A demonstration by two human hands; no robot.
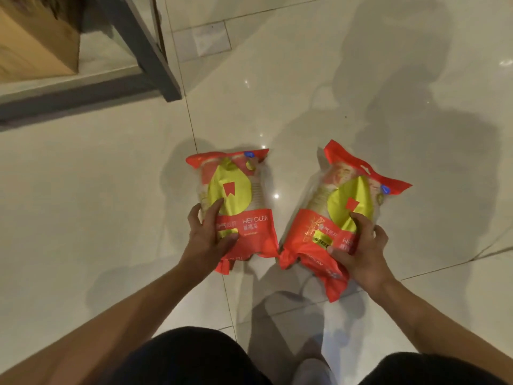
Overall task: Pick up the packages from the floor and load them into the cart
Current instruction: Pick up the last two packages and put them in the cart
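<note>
Two red and gold plastic packages with clear middles are side by side over the pale tiled floor. My left hand (206,234) grips the left package (244,190) at its lower left, thumb across the red band. My right hand (361,245) grips the right package (333,218) near its lower end, fingers over the gold panel and thumb on the red band. The right package is tilted, its top pointing up and right. Whether either package rests on the floor or hangs just above it, I cannot tell. No cart is plainly in view.
A dark metal frame (144,48) with a leg reaching the floor stands at the upper left, with a cardboard box (30,43) behind it. Glossy tiled floor (305,93) spreads ahead and to the right. My knees in dark shorts fill the bottom edge.
</note>
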